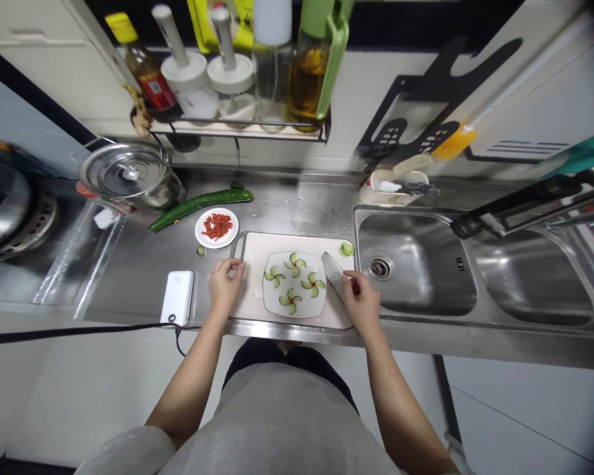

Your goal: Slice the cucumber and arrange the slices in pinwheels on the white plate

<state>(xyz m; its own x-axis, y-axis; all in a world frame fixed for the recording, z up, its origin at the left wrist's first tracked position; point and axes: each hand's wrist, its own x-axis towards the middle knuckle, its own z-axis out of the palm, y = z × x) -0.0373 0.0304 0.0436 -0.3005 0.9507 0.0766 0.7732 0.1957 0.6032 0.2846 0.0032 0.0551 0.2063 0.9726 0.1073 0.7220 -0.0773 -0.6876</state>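
My left hand [224, 282] rests on the left edge of a pale cutting board [253, 302], fingers curled, with nothing visible in them. My right hand [360, 302] is closed on the handle of a knife [333, 272], whose broad blade lies on the board's right side. Between my hands, a square white plate [294, 313] holds several pinwheel shapes made of cucumber slices [296, 262] with red centres. A small stack of cucumber slices [347, 249] sits at the board's far right corner.
A whole cucumber [200, 207] and a small round plate of red bits [216, 227] lie behind the board. A white power bank [177, 297] with a black cable is at left. A lidded pot [127, 175], a stove, a bottle rack and a double sink [416, 270] surround the counter.
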